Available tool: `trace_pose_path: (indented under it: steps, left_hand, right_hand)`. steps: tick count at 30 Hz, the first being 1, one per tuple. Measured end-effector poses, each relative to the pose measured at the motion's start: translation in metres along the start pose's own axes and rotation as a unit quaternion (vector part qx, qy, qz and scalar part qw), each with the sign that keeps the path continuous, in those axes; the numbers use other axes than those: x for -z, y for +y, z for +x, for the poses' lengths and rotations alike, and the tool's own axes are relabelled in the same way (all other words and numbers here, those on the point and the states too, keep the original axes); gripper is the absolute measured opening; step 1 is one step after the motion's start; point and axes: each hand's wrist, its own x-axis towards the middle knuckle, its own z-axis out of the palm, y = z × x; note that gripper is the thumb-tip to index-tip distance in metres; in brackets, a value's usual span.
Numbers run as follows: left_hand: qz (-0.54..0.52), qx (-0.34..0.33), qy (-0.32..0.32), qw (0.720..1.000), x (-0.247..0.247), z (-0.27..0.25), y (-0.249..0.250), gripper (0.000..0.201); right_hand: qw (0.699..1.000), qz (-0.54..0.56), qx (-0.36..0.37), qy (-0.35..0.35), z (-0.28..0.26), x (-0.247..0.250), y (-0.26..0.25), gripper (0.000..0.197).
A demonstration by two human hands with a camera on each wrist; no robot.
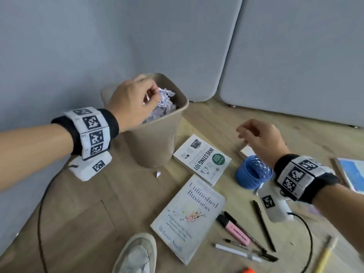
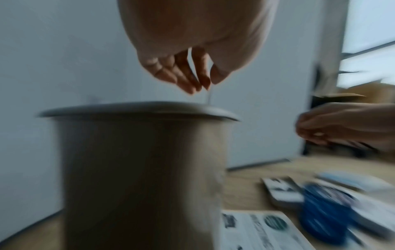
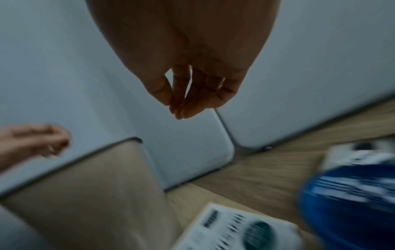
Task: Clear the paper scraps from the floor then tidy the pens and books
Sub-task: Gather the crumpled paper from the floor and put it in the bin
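My left hand point(image 1: 150, 97) hovers over the open beige bin point(image 1: 157, 146) and pinches a thin white paper scrap point(image 1: 146, 97) between fingertips and thumb. In the left wrist view the scrap point(image 2: 209, 97) hangs edge-on from the left hand point(image 2: 206, 86), just above the bin rim point(image 2: 136, 110). Crumpled white paper point(image 1: 166, 103) fills the bin. One small scrap point(image 1: 158, 173) lies on the floor by the bin's base. My right hand point(image 1: 244, 133) floats empty above the floor with loosely curled fingers point(image 3: 181, 111). Two books, "Investing 101" point(image 1: 202, 160) and "Unfinished Business" point(image 1: 189, 217), lie flat.
A blue mesh pen holder point(image 1: 253, 172) stands below my right wrist. Several pens and highlighters point(image 1: 236, 231) are scattered at the lower right, with a yellow pencil point(image 1: 325, 255). Another book point(image 1: 352, 174) lies at the right edge. A shoe point(image 1: 137, 255) is at the bottom. Grey panels stand behind.
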Motion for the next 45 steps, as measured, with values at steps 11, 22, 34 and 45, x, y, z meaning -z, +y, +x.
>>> trace_pose_path:
  steps: [11, 22, 34, 45]
  left_hand:
    - [0.301, 0.079, -0.473, 0.824, -0.15, -0.112, 0.011, 0.03]
    - [0.399, 0.0, -0.466, 0.79, -0.182, -0.145, 0.02, 0.036]
    - [-0.094, -0.148, -0.133, 0.976, -0.066, -0.045, 0.093, 0.008]
    - [0.094, 0.116, -0.068, 0.986, -0.005, 0.019, -0.032, 0.032]
  right_hand:
    - [0.894, -0.314, -0.159, -0.276, -0.188, 0.016, 0.187, 0.024]
    - [0.932, -0.274, -0.182, -0.154, -0.212, 0.009, 0.224, 0.009]
    - [0.994, -0.039, 0.098, 0.031, -0.057, -0.022, 0.02, 0.009]
    - [0.992, -0.085, 0.043, 0.078, 0.081, -0.111, -0.127, 0.032]
